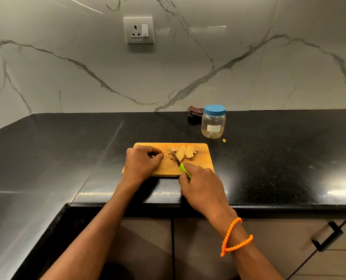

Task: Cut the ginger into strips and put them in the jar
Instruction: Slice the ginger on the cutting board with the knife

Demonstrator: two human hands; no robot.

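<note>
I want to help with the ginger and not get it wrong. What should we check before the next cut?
1. Knife held firmly: ok, the right hand grips its green handle.
2. Blade on the ginger: ok, it lies across the slices.
3. Left hand clear of the blade: ok, it rests curled on the cutting board, beside the slices. Whether it holds a piece: cannot tell.
4. Ginger in strips: not ok, it looks like flat slices.
5. Jar ready: not ok, its blue lid is on.
6. Board steady on the counter: cannot tell.
</note>
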